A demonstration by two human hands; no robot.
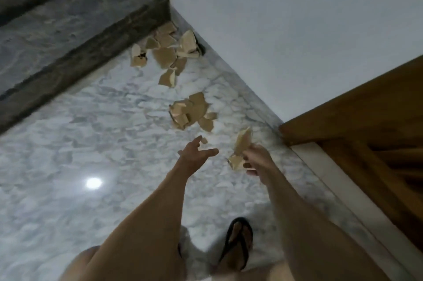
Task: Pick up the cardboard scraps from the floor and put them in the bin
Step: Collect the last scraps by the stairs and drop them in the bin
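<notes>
Cardboard scraps, tan and torn, lie strewn on the grey-white marble floor (96, 120) along the pale wall (286, 17): a larger cluster (167, 49) in the corner by the dark stone step (75, 35), a smaller heap (193, 111) nearer. A brown wooden frame (366, 125) stands right. The right hand (256, 159) grips several tan cardboard pieces (240, 150). The left hand (196, 153) reaches out, fingers spread, holding nothing. One black flip-flop (238, 244) shows below.

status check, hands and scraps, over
Left hand open, reaching for the near pile. Right hand has a grip on scraps. Far pile in the corner. No bin in view.
</notes>
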